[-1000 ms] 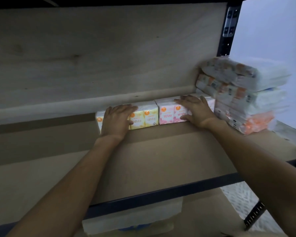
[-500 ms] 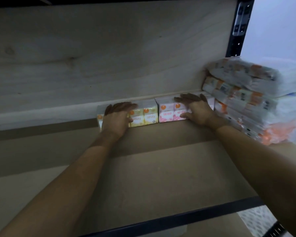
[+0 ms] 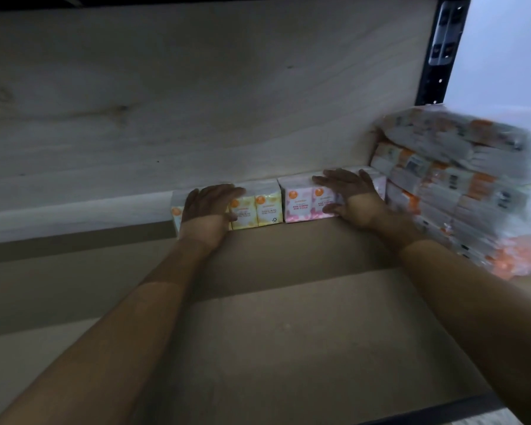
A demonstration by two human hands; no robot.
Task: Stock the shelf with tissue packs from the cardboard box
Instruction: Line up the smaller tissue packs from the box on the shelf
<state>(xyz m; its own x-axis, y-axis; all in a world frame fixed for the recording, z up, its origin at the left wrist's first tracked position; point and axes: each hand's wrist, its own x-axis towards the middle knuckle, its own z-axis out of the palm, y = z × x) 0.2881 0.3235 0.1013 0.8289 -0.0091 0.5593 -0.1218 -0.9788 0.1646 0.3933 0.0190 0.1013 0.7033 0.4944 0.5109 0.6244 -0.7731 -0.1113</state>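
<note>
Both hands are lying flat on the row at the back of the shelf [image 3: 288,332], fingers straight, gripping nothing. The left hand [image 3: 207,210] is covering the left end of the yellow tissue packs [image 3: 259,207]. The right hand [image 3: 354,199] is lying over the right part of the pink tissue packs [image 3: 299,204], thumb down at the front face. The hands are apart, with bare pack fronts showing between them.

Step, judging by the pose: squaring and seating the row against the back panel [image 3: 196,102]. It's a placement, not a pickup.

Next move is probably calling for lifting both hands straight off without dragging packs forward, then going back to the cardboard box (not showing in view) for more. Free shelf is lying left of the row and in front of it. The right side is blocked by a stack of bigger wrapped packs [image 3: 448,185]. Whether it's touching the pink ones can't be told, as the right hand is hiding the joint.

Packs are standing upright: small soft blocks in glossy film, with an orange round badge on each face. The pink ones are reading "rose scented mini tissue". A thin gap is showing between the yellow and pink groups.
</note>
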